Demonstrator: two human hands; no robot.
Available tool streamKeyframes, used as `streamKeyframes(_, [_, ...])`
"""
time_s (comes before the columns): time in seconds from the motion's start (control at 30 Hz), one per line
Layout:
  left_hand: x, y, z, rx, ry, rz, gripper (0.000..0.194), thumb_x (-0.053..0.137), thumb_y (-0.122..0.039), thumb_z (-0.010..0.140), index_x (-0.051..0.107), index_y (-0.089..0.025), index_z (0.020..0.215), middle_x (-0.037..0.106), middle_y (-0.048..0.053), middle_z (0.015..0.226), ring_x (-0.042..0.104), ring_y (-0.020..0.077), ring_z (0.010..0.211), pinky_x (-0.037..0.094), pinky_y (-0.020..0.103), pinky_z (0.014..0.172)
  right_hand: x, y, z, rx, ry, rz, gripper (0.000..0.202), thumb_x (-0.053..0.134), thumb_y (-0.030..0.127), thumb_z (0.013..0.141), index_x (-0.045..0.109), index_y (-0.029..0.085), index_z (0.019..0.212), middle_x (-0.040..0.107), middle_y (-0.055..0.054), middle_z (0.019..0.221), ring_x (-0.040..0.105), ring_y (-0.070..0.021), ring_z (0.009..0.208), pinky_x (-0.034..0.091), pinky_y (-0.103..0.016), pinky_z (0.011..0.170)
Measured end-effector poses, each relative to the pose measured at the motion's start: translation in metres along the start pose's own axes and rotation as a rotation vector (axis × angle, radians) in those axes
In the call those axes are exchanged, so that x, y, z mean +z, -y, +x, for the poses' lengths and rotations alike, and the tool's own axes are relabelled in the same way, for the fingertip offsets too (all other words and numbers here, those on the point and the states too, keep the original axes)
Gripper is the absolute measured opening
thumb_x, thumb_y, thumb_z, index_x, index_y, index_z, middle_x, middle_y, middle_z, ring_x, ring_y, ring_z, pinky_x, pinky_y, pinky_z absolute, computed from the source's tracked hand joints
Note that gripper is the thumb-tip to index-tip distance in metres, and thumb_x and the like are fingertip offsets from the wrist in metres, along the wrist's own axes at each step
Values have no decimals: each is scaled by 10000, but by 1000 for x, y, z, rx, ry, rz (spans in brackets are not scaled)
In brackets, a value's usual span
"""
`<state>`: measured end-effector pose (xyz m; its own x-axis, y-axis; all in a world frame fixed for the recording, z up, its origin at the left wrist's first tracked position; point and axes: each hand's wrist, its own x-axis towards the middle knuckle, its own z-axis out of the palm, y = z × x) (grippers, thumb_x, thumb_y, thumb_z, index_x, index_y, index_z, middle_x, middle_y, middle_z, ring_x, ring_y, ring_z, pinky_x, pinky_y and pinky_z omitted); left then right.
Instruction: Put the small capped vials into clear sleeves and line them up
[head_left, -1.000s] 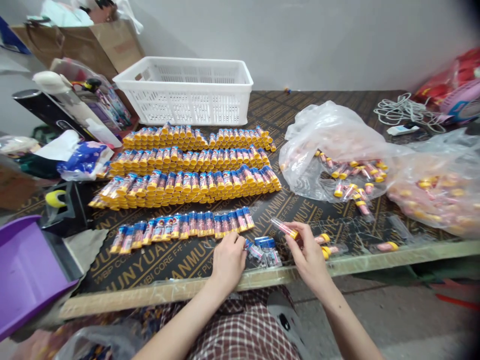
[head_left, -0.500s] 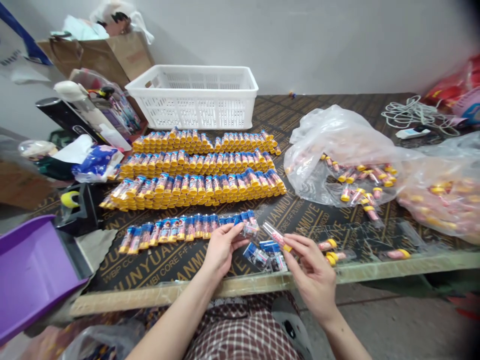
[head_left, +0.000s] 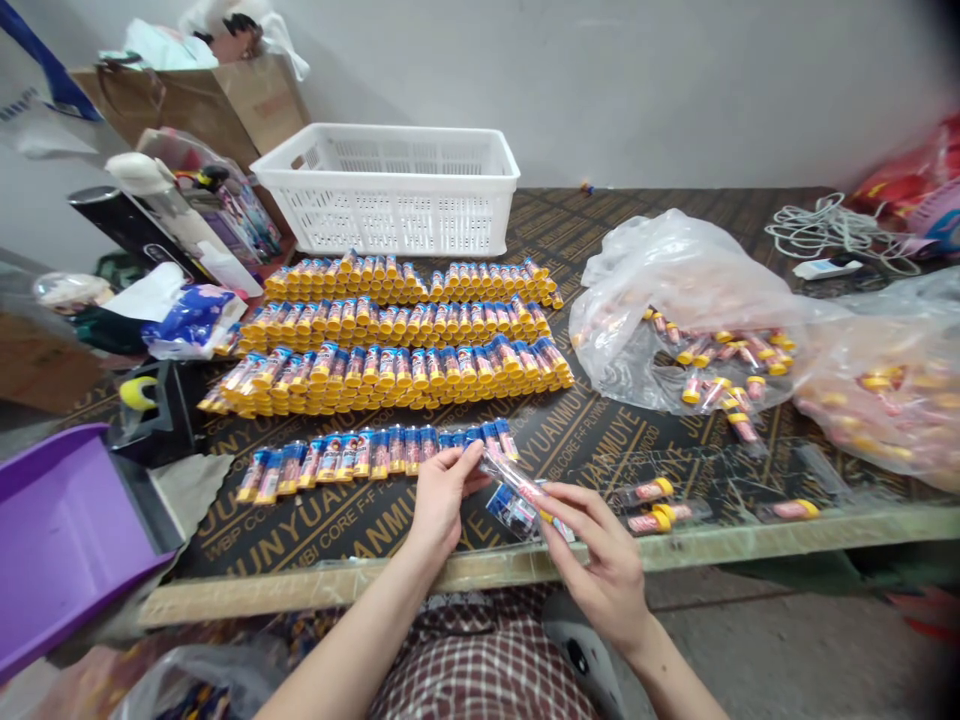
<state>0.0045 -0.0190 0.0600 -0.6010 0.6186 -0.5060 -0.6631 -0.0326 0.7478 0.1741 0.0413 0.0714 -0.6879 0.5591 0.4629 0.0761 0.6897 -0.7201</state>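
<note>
My right hand (head_left: pixel 600 560) pinches a small clear tube (head_left: pixel 523 486) with pink contents and a yellow cap, near the table's front edge. My left hand (head_left: pixel 441 500) is closed at the tube's upper left end, thumb and forefinger pinching a clear printed plastic sleeve (head_left: pixel 489 460); how far the tube sits inside it is hard to make out. Below the tube lie several flat blue-printed sleeves (head_left: pixel 510 510), partly covered by it. A single row of blue-wrapped, yellow-capped tubes (head_left: pixel 345 456) runs left from my left hand. Loose unwrapped tubes (head_left: pixel 649 490) lie right of my right hand.
Behind are stacked rows of wrapped tubes (head_left: pixel 397 370) and a white plastic basket (head_left: pixel 397 215). Plastic bags of tubes (head_left: pixel 675 260) stand at right, beyond them a coiled cable (head_left: pixel 832 225). At left are a tape dispenser (head_left: pixel 154 410) and a purple dustpan (head_left: pixel 60 540).
My right hand has moved left with the tube, bringing its clear end from a gap away up to the sleeve at my left fingertips. My left hand has barely shifted.
</note>
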Motion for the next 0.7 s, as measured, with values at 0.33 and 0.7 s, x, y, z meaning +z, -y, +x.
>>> streamKeyframes(0.33, [6,-1,-16,-170,280,36,449,861,-293,514,669,-116,880,701,42,726,616,106,582,475,210,564,7,-14,2,63,66,17,672,556,80,750,387,285,1368,494,-87,1217,545,-222,1096,490,-401,931])
streamKeyframes(0.7, [7,11,-25,-269,395,101,393,851,-290,535,701,-99,843,686,44,708,613,106,604,479,224,623,6,-21,7,94,273,287,867,521,30,617,270,259,1414,438,-87,1389,458,-247,1269,405,-416,1061])
